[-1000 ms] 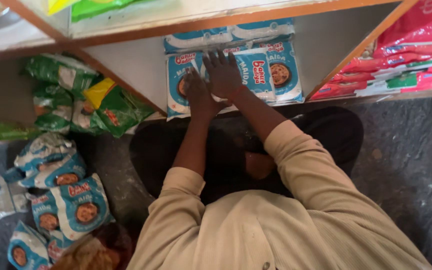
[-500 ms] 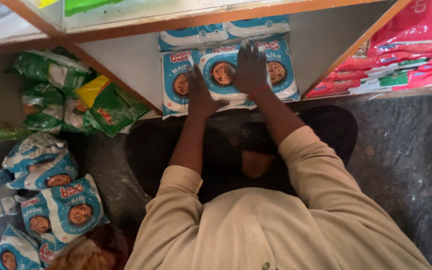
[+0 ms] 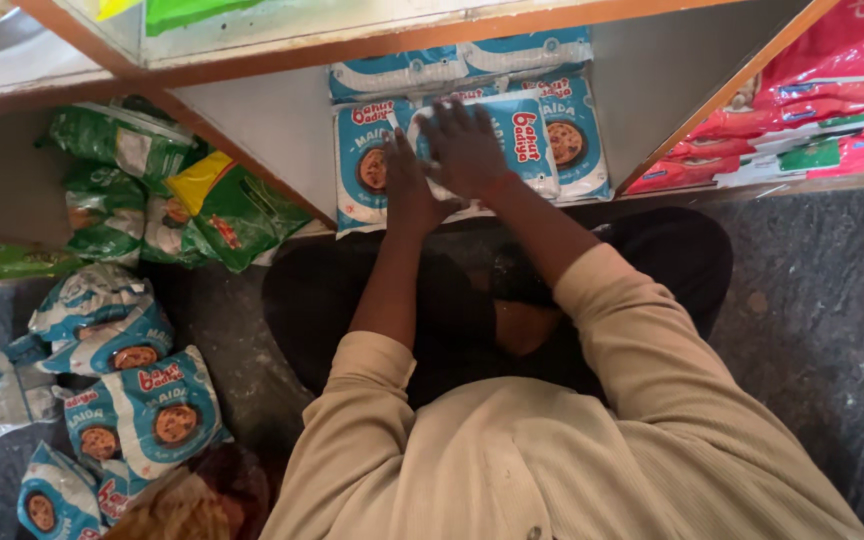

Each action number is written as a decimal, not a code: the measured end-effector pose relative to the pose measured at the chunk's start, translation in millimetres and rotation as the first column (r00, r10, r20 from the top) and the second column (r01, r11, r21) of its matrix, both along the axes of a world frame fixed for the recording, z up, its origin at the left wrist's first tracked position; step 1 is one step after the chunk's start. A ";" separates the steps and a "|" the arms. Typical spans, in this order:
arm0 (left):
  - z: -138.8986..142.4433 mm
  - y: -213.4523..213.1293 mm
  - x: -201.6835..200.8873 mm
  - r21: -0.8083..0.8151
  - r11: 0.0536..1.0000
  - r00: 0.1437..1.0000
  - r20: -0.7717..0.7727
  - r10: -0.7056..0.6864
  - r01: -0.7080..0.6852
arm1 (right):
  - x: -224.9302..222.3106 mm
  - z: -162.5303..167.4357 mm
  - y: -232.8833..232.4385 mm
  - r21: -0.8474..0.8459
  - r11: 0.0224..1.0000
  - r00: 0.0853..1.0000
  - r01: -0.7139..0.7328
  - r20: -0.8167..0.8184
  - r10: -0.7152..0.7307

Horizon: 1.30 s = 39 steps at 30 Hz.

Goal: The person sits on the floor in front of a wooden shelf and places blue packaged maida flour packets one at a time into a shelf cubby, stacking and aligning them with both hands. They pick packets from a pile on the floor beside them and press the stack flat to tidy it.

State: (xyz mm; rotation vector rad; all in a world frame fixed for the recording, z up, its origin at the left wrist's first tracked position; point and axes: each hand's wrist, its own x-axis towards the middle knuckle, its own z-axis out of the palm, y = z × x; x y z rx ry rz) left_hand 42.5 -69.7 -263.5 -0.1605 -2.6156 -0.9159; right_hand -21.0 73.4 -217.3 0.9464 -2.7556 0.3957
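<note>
Blue-and-white flour packets [image 3: 472, 150] lie stacked in the middle shelf compartment [image 3: 252, 120], bounded by orange-edged wooden dividers. The right hand [image 3: 467, 148] rests flat on the top packet [image 3: 522, 140], fingers spread and palm pressed down, pinching nothing. The left hand [image 3: 407, 185] lies just beside it on the packet to its left, fingers extended against the wrapper; whether it grips the packet's edge cannot be told. Both forearms emerge from cream sleeves [image 3: 592, 400]. Left of this compartment, green packets [image 3: 152, 190] are piled in the adjoining bay; right of it, red packets [image 3: 812, 100] are stacked. Below and left of the compartment, on the dark stone floor [image 3: 812, 330], further blue-and-white packets [image 3: 122, 400] lie loose in a heap
</note>
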 end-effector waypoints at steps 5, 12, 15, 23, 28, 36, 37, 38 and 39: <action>8.0 2.2 -0.1 -0.012 1.000 0.989 0.149 0.019 -0.017 | -8.2 -18.5 67.3 0.007 0.994 0.990 0.111 -0.091 -0.110; 20.7 5.9 5.2 0.026 0.999 0.989 0.145 0.015 -0.019 | -3.2 -19.1 136.8 -0.074 0.933 0.936 0.352 0.021 -0.352; 21.8 -0.4 -0.8 0.104 0.995 0.987 0.160 -0.011 -0.006 | 4.1 -8.7 143.6 -0.134 0.866 0.849 0.483 0.314 -0.425; -9.1 -29.3 -24.0 0.345 0.917 0.967 0.219 0.129 -0.201 | 39.8 -26.7 150.8 -0.528 0.676 0.852 0.514 0.405 -0.331; -12.9 -36.6 -20.8 0.420 0.898 0.968 0.250 0.026 -0.133 | 48.7 -52.9 150.6 -0.664 0.539 0.851 0.519 0.461 -0.252; 41.9 -25.8 19.4 0.844 0.420 0.817 0.481 -0.318 -0.333 | 107.3 -90.5 117.8 -0.567 -0.351 0.663 0.745 0.573 0.482; 46.6 -23.5 27.4 0.843 0.407 0.798 0.498 -0.340 -0.353 | 113.3 -91.2 111.6 -0.478 -0.379 0.598 0.792 0.489 0.635; 50.1 -21.3 35.8 0.839 0.394 0.776 0.516 -0.363 -0.374 | 117.6 -90.5 103.7 -0.402 -0.351 0.525 0.845 0.504 0.686; 52.7 -19.1 44.0 0.835 0.384 0.751 0.534 -0.388 -0.395 | 121.0 -89.0 92.5 -0.324 -0.321 0.450 0.890 0.512 0.731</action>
